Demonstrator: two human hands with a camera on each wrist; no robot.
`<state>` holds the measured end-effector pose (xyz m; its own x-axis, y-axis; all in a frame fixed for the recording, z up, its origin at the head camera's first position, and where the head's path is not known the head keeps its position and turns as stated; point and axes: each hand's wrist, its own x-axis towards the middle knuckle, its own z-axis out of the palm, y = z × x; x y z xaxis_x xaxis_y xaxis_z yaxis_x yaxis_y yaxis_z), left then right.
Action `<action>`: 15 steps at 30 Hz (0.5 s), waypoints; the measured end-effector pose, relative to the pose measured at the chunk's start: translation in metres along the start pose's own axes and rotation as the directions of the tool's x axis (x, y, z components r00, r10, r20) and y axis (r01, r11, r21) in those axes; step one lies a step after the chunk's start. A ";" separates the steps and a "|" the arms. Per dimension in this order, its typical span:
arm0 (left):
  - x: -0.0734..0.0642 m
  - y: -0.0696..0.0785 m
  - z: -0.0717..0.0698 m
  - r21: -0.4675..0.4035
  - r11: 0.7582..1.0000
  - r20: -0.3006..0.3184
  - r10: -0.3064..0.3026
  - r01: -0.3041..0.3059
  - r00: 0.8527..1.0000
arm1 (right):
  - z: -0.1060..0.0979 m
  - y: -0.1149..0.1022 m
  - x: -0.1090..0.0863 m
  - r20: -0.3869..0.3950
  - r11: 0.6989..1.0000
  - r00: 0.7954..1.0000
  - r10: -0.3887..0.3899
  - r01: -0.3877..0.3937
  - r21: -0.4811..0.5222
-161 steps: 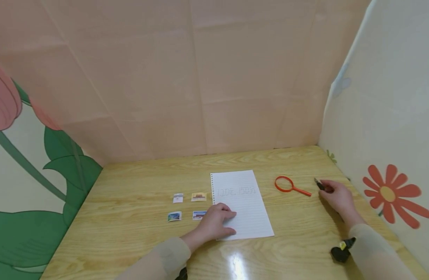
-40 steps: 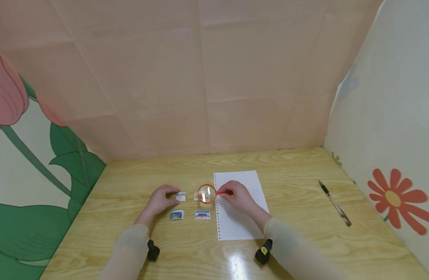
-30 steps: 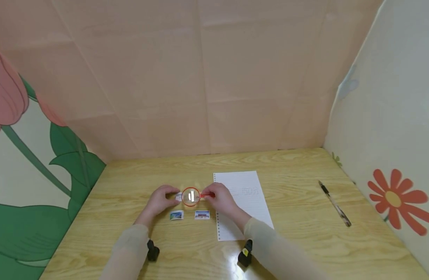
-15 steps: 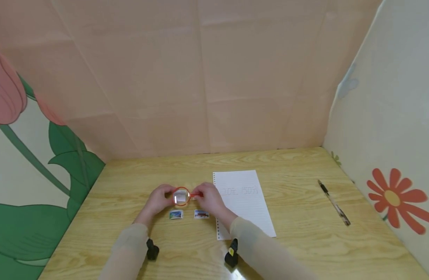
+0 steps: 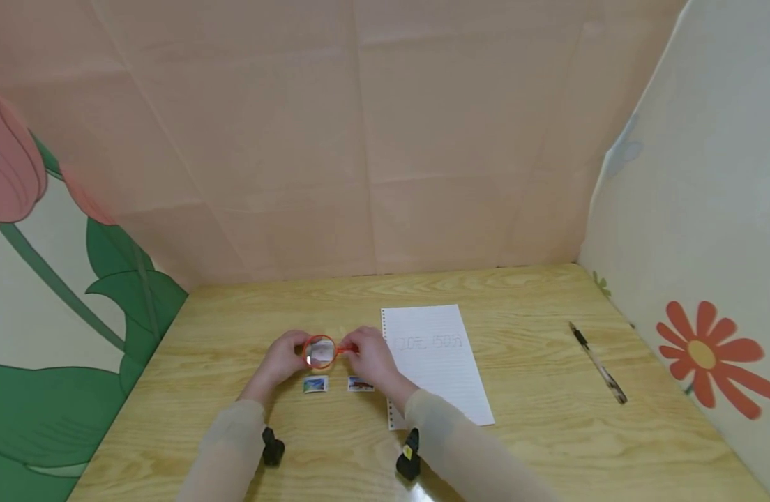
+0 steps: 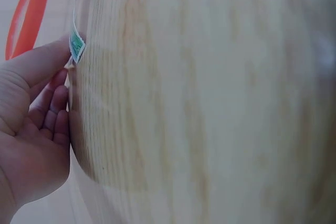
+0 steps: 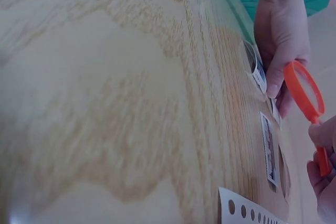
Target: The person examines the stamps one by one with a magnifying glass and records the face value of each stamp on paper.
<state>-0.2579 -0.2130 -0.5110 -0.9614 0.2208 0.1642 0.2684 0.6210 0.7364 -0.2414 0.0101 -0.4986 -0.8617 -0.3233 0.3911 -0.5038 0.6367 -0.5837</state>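
Observation:
My right hand pinches the handle of a red-rimmed magnifying glass, holding it raised above the table. The lens lies over a pale postage stamp, which appears through it in the head view. At the left edge of that stamp is my left hand, its thumb and fingertips gripping the edge. Nearer me lie a blue-green stamp and a stamp with a red building. Behind my right hand, the upper right stamp is hidden in the head view.
A lined sheet of paper with faint writing lies right of the stamps, partly under my right forearm. Farther right, a pen lies on the wooden table. Hangings enclose the back and sides.
The pen has been laid down and the magnifying glass picked up by my right hand. My left hand has moved from the paper to the pale stamp; the glass has travelled left over it.

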 end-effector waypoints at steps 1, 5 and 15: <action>0.000 0.000 0.000 -0.003 1.000 -0.001 -0.002 0.002 1.000 | 0.000 0.000 0.000 -0.001 1.000 1.000 0.004 -0.004 0.001; 0.000 0.000 -0.001 0.002 1.000 -0.001 0.000 0.000 1.000 | 0.001 -0.001 0.000 -0.002 1.000 1.000 0.015 -0.015 -0.001; 0.000 0.002 -0.001 0.001 1.000 0.016 -0.024 0.024 1.000 | 0.000 -0.001 0.000 0.020 0.999 0.999 0.050 -0.050 -0.016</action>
<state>-0.2571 -0.2127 -0.5087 -0.9664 0.2181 0.1360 0.2455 0.6267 0.7396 -0.2407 0.0092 -0.4984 -0.8870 -0.3047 0.3470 -0.4591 0.6629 -0.5914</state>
